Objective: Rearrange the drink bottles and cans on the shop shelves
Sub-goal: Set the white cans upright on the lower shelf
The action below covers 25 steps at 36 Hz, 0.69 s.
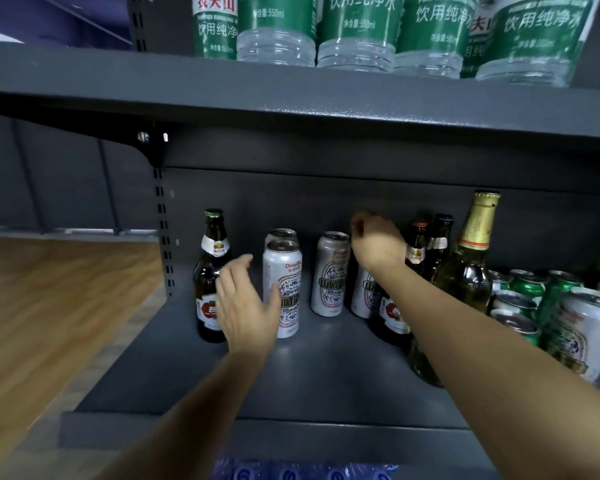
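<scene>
On the dark grey lower shelf (326, 375) a brown beer bottle (209, 268) stands at the left. Beside it are two silver cans in a row (284, 271) and a third silver can (330, 271). My left hand (246, 306) is open with spread fingers between the left bottle and the front silver can, close to both. My right hand (378, 244) is curled over the top of a second brown bottle (394, 315) with a red label. Its neck is hidden under the hand. A fourth silver can (362, 296) stands just behind it.
Two dark bottles (430, 240), a tall green bottle with gold foil (471, 265), several green cans (527, 285) and a large silver can (582, 334) crowd the right side. The upper shelf (291, 98) carries water bottles (357, 29). Wooden floor (49, 306) lies left.
</scene>
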{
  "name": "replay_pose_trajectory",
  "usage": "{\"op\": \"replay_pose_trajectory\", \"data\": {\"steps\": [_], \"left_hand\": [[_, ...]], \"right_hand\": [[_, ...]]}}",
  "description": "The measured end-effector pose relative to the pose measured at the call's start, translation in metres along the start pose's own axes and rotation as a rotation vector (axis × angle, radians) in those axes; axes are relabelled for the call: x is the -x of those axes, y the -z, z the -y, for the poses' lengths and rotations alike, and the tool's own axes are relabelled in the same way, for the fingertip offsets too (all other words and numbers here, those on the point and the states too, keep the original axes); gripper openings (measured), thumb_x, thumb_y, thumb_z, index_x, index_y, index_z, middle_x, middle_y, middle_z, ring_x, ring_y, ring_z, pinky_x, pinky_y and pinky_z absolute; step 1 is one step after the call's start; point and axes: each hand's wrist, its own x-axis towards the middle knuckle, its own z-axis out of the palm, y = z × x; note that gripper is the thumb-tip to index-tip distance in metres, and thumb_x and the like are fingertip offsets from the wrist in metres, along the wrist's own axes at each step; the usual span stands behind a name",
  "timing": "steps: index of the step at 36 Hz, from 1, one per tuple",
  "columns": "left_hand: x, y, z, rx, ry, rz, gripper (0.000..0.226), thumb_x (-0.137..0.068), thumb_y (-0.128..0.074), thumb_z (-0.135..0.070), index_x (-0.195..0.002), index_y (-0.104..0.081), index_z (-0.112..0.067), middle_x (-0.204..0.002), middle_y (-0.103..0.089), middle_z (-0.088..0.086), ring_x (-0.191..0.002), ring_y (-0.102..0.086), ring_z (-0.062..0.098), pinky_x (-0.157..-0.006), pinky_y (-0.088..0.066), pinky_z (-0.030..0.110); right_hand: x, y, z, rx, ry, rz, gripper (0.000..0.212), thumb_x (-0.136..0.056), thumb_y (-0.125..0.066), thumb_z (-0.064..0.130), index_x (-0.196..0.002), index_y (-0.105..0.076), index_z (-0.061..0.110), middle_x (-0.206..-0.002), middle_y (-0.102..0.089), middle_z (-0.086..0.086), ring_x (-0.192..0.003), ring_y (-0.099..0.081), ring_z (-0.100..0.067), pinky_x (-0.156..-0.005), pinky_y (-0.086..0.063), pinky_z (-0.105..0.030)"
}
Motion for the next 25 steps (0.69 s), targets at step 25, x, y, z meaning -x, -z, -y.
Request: {"op": "replay_pose_trajectory", "data": {"steps": [25], "left_hand": [[-0.015, 0.063, 0.022, -0.054, 0.390, 0.146, 0.079, -0.066, -0.079, -0.050, -0.131, -0.045, -0.020, -0.123, -0.051, 0.010, -0.113, -0.053, 0.035, -0.090, -0.047, 0.050]], "right_hand": [[0.081, -0.010, -0.018, -0.061, 0.150, -0.300, 0.022, -0.098, -0.043, 0.028, -0.101, -0.057, 0.011, -0.099, -0.060, -0.007, -0.095, -0.056, -0.027, -0.066, -0.037, -0.033]]}}
